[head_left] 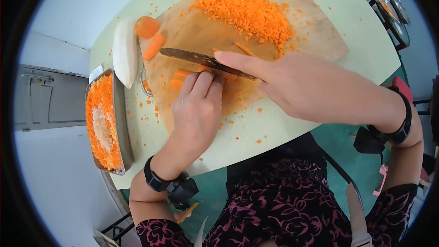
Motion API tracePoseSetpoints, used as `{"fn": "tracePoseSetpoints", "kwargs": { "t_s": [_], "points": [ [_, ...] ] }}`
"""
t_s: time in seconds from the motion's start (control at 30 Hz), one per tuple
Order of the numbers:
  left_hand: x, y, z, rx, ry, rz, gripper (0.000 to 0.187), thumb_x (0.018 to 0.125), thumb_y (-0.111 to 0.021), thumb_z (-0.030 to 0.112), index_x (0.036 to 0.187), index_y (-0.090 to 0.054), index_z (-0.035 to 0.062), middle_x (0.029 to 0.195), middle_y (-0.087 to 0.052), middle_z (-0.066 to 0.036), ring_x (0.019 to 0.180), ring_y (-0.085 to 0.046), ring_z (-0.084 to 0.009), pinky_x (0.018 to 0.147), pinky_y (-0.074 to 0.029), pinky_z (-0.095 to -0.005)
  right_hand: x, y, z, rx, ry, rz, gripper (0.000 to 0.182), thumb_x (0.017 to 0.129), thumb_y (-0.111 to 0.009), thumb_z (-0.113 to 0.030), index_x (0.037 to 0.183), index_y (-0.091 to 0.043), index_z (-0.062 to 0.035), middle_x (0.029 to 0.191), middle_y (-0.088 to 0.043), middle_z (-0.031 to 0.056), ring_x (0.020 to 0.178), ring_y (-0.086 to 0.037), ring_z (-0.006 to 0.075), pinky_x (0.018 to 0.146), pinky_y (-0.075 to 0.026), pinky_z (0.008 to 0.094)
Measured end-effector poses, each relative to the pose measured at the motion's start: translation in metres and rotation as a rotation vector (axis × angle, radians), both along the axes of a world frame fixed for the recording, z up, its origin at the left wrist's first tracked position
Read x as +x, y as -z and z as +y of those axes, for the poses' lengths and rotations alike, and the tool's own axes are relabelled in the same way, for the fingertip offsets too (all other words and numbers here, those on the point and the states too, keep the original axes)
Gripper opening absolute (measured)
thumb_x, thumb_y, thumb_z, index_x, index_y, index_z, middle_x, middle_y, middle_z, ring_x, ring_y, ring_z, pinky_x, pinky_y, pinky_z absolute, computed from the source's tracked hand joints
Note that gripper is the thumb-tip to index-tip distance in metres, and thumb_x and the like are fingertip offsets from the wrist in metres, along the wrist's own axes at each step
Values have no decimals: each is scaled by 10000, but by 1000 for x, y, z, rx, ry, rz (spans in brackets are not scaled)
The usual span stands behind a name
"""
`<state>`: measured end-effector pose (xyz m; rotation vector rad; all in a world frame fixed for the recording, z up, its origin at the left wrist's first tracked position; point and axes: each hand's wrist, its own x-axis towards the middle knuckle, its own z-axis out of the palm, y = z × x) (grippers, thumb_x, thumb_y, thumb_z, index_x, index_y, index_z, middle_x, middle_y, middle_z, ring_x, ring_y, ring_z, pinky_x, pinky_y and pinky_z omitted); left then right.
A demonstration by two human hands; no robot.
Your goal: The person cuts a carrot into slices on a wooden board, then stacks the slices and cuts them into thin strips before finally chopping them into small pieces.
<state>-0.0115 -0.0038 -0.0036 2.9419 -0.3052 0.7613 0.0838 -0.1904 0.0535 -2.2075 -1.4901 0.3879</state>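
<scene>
My right hand [306, 82] is wrapped round the handle of a kitchen knife [194, 58], index finger stretched along the blade's spine. The blade lies across carrot pieces [180, 77] on a wooden cutting board [315, 23]. Curled fingertips of my left hand [197, 103] press on the carrot close to the blade and partly hide it. A heap of diced carrot [251, 13] spreads over the far side of the board. At the board's left edge rest a thick carrot chunk [147, 27] and a smaller carrot piece [154, 47].
A peeled white radish [124, 52] lies left of the board. Beside it a metal tray [122, 128] holds diced carrot with a pale chopped heap in the middle. Carrot bits dot the pale green table [238, 148]. Metal dishes [394, 16] stand on a rack at the far right.
</scene>
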Motion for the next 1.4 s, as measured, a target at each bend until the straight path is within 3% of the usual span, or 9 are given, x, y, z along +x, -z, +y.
{"fn": "tracePoseSetpoints", "kwargs": {
  "t_s": [0.33,0.43,0.53,0.83,1.03,1.4],
  "points": [
    [-1,-1,2,-28,15,3,211,669,-615,-68,869,-663,-21,880,-627,-99,789,-597,-249,670,-504,-329,-11,-11,-12,-190,113,70,616,878,-479,-32,1447,-293,-177,551,-475,125,436,-476,276,453,-374,377],
    [0,2,2,-57,29,-49,211,673,-611,-84,872,-660,-37,874,-625,-111,783,-600,-259,669,-507,-333,-9,-9,-2,-70,112,105,660,753,-479,21,1398,-368,-61,520,-499,153,445,-494,304,462,-394,414],
    [-2,3,6,-48,41,-10,267,664,-591,-57,927,-632,-70,933,-607,-151,855,-590,-288,706,-512,-343,-7,-2,-2,-42,85,4,656,845,-504,-14,1445,-301,-183,535,-478,123,426,-478,280,428,-367,375],
    [-3,0,4,-30,50,24,303,665,-578,-42,962,-623,-82,950,-596,-160,885,-588,-297,728,-514,-345,-9,-11,-12,-35,-8,41,652,821,-489,11,1432,-315,-136,539,-489,113,439,-498,278,424,-374,367],
    [-3,0,5,-23,50,36,291,663,-580,-32,948,-630,-69,943,-594,-140,890,-587,-283,723,-514,-335,-9,-24,-15,-199,-5,111,663,830,-478,20,1443,-281,-142,578,-510,128,502,-538,300,463,-406,380],
    [-2,0,5,-35,42,46,307,652,-592,-27,954,-633,-67,941,-600,-136,886,-588,-279,722,-513,-322,1,-14,-3,-64,-13,168,648,842,-457,16,1444,-279,-146,571,-496,155,480,-503,315,474,-391,395]
  ]
}}
